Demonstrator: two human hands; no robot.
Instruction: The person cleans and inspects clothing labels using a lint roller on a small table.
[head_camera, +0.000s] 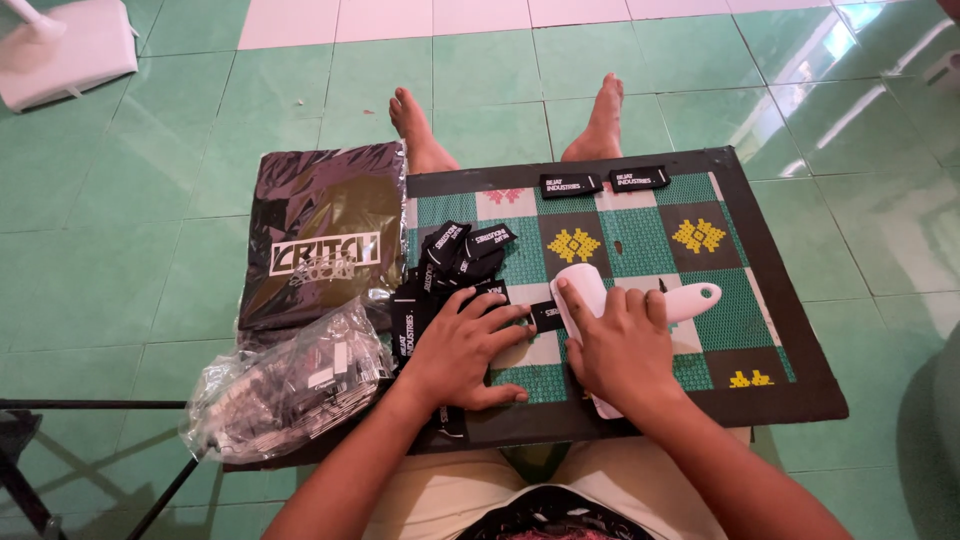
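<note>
- Looking down from the head view, a person sits on a green tiled floor (120, 200) with a patterned board (790, 330) across the lap; I use this board as the landmark for all places.
- Near the middle of the board's near half, the left hand (462, 350) lies flat with fingers spread, and its fingertips press a small black label (545, 316) onto the board. It pins the label down and does not pinch it.
- Just right of the label, touching it, lies a white lint roller (583, 290). The right hand (622, 350) rests on top of it with fingers pressed down along the roller body; whether the thumb wraps under it I cannot tell.
- The roller's white handle (695, 298) points to the board's right side, so its long axis runs about left to right. The label's long axis runs the same way, and the label lies on the left of the right hand's grip; the left hand is the nearer one to it.
- On the board's left part lies a loose pile of black labels (455, 255), and two more labels (603, 182) lie flat at the far edge.
- Off the board's left edge there are a dark printed bag (320, 240) and, nearer to the person, a clear plastic bag (285, 385) with small items.
</note>
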